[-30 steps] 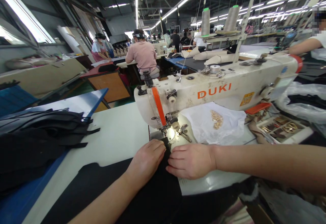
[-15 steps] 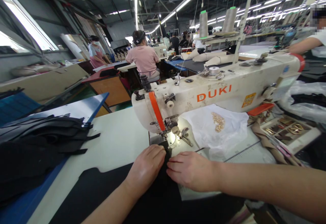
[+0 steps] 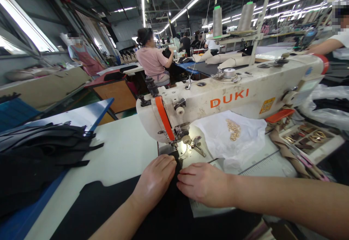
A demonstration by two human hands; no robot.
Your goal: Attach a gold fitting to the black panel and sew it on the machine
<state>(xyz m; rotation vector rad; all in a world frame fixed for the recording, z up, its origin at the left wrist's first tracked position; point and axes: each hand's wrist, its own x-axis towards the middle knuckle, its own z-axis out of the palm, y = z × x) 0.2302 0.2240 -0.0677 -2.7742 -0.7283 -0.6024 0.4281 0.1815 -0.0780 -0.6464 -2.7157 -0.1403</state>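
Observation:
A large piece of black fabric (image 3: 98, 203) lies over the front of the sewing table, its narrow end running up to the needle area (image 3: 177, 146) of a white sewing machine (image 3: 231, 92). My left hand (image 3: 158, 174) is closed on the fabric just left of the needle, its fingertips pressed together at the strip. Opposite it, my right hand (image 3: 205, 183) pinches the right edge of the same fabric, a little nearer to me. The fabric hides both thumbs. A lamp lights the metal needle plate (image 3: 184, 152).
Black fabric pieces (image 3: 46, 156) are heaped on the left. Right of the needle, small gold-coloured parts (image 3: 233, 129) lie on a white sheet (image 3: 252, 138). Beyond are a divided tray (image 3: 327, 147) and pink-handled scissors (image 3: 307, 162). Other people work behind the machine.
Both hands keep nearly the same place on the fabric. The view has shifted slightly. In the background, a person in pink has raised an arm and an aproned person stands more upright, farther left.

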